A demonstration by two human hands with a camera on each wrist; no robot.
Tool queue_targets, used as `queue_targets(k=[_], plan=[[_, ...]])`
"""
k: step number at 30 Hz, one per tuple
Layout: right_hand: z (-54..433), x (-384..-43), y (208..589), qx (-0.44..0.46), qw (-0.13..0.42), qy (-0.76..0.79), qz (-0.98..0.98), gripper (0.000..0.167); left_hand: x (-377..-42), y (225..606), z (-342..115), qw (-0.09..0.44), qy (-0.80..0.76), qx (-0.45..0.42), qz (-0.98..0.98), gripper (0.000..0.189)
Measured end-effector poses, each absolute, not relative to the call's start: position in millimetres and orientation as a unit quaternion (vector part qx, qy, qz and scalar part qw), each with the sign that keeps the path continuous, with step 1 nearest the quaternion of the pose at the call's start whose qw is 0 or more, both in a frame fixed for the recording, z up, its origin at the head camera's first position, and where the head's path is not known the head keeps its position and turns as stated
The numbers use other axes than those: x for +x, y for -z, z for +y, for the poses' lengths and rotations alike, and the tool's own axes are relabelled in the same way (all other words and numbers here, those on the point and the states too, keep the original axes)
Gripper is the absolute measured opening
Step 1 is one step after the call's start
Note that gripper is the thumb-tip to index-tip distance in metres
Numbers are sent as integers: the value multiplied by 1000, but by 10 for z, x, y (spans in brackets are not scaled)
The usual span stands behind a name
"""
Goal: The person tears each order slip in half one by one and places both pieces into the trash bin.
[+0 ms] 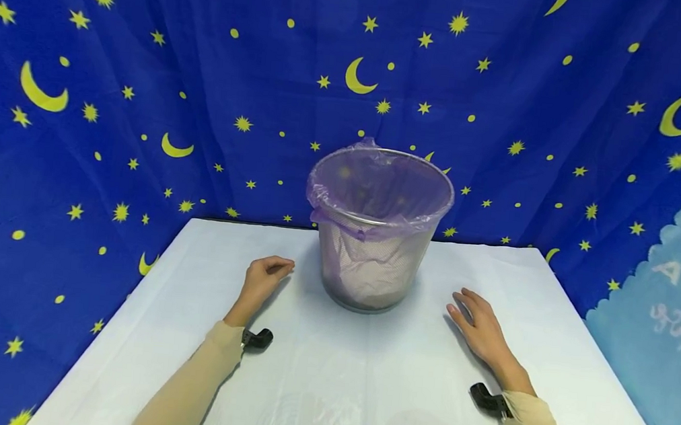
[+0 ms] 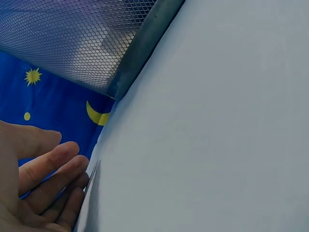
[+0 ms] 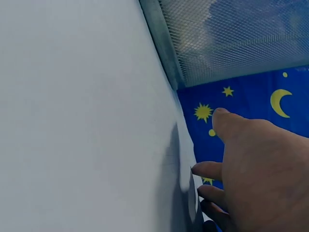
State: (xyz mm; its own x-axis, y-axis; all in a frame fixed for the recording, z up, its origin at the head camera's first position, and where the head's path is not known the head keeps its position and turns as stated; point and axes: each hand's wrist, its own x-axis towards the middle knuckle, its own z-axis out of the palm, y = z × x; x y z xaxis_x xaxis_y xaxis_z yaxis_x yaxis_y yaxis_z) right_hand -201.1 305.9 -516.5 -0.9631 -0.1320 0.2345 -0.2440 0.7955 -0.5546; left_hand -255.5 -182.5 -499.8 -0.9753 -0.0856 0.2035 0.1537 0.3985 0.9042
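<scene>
A silver wire-mesh wastebasket [image 1: 372, 262] stands upright near the back of the table, lined with a thin purple plastic bag [image 1: 370, 225] folded over its rim. To its left is my left hand [image 1: 263, 280], apart from it, fingers loosely bent with nothing between them. My right hand [image 1: 479, 326] lies low over the table on the other side, fingers relaxed and parted, holding nothing. In the left wrist view the mesh wall [image 2: 87, 43] rises beyond my fingertips. The right wrist view shows the basket's base band [image 3: 161, 46] ahead of the thumb.
The white-covered table [image 1: 326, 373] ends at the back against a blue curtain [image 1: 256, 63] with yellow moons and stars. A light-blue panel with white lettering [image 1: 665, 322] hangs at the right. Black wrist cameras [image 1: 488, 399] sit on both forearms.
</scene>
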Motion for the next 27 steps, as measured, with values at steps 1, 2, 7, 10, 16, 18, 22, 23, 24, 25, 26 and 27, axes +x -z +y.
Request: queue_targets(k=[1,2,7,10,16,18,22,23,24,25,26,27], plan=[[3056,-2010,5168,98,92,-305,-943,60,-2544,5003,-1835,110,556,-23,-823,18],[3049,-2016,5174,97,91,-306,-943,61,-2531,5002,-1846,112,561,-24,-820,19],[2994,-2009,5185,87,79,-304,-945,61,-2496,4979,-1892,115,552,-35,-825,17],[2971,-2014,5175,93,85,-302,-945,61,-2501,4976,-1910,118,545,-36,-829,16],[2948,-1997,5145,117,109,-288,-944,60,-2498,4975,-1899,136,530,-49,-836,14],[2940,-1935,5159,121,110,-278,-946,60,-2460,4989,-1883,138,521,-56,-841,14],[2913,-1772,5194,126,111,-256,-952,63,-2305,5049,-1841,137,509,-55,-848,14],[2900,-1740,5198,128,113,-254,-952,63,-2261,5061,-1836,138,509,-52,-848,13],[2886,-1714,5204,130,115,-252,-952,63,-2216,5071,-1834,142,506,-51,-849,13],[2869,-1686,5201,133,118,-251,-951,63,-2172,5077,-1832,145,506,-50,-849,12],[2854,-1664,5200,136,120,-250,-951,64,-2132,5081,-1831,148,507,-48,-848,12],[2842,-1644,5199,139,122,-250,-951,64,-2095,5081,-1831,149,507,-50,-847,12]])
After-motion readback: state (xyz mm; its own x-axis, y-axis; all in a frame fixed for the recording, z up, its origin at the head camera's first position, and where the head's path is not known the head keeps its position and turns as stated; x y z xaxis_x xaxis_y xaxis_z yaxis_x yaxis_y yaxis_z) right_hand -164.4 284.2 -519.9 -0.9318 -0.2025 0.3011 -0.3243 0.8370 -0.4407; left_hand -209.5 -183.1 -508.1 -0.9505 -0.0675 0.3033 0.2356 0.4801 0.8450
